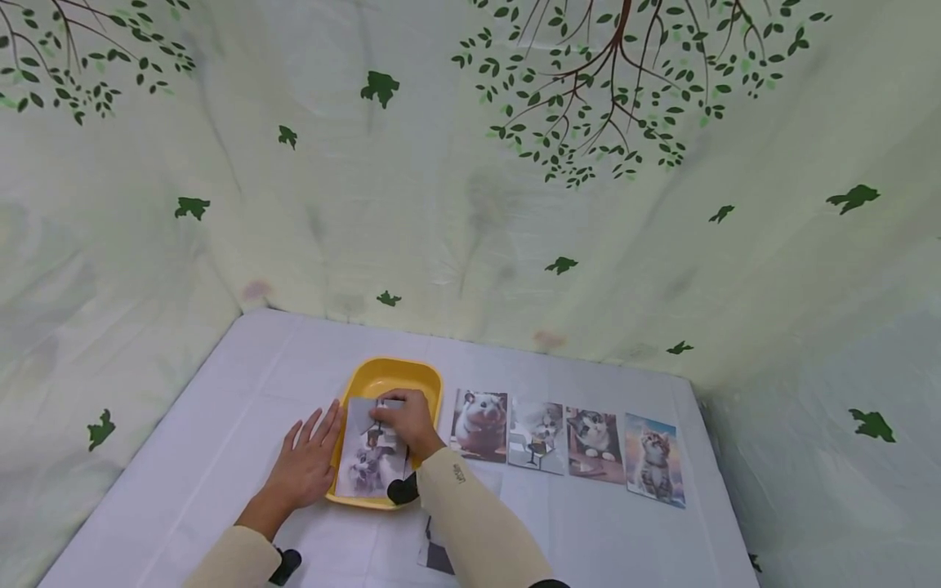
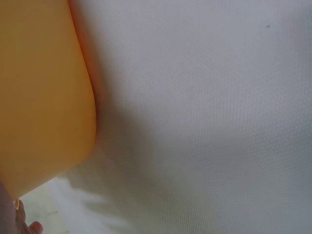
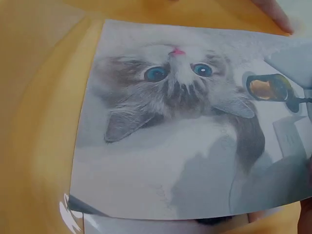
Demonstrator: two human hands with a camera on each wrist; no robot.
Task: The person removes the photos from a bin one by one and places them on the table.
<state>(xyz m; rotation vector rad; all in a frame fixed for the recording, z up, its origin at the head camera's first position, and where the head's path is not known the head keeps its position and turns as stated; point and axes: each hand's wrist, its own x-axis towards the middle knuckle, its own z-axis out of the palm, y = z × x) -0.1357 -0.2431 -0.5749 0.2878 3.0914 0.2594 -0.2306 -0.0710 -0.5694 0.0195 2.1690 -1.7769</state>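
A yellow tray (image 1: 393, 369) stands on the table. Over it, my right hand (image 1: 408, 420) pinches a picture card (image 1: 360, 449) near its far edge. The card bears a kitten with blue eyes, and it fills much of the right wrist view, where another card (image 3: 117, 225) shows beneath its lower edge. My left hand (image 1: 305, 465) lies along the tray's left side, fingers straight and spread, fingertips at the rim. The left wrist view shows the tray's outer wall (image 2: 44, 92) and a bit of the hand in the lower left corner.
Right of the tray, several picture cards lie in a row: a hamster card (image 1: 480, 425), a grey animal card (image 1: 537, 437), a cat card (image 1: 594, 445) and a kitten card (image 1: 654, 461). Another card (image 1: 435, 551) is partly hidden under my right sleeve. A leaf-patterned curtain (image 1: 441, 204) encloses the table.
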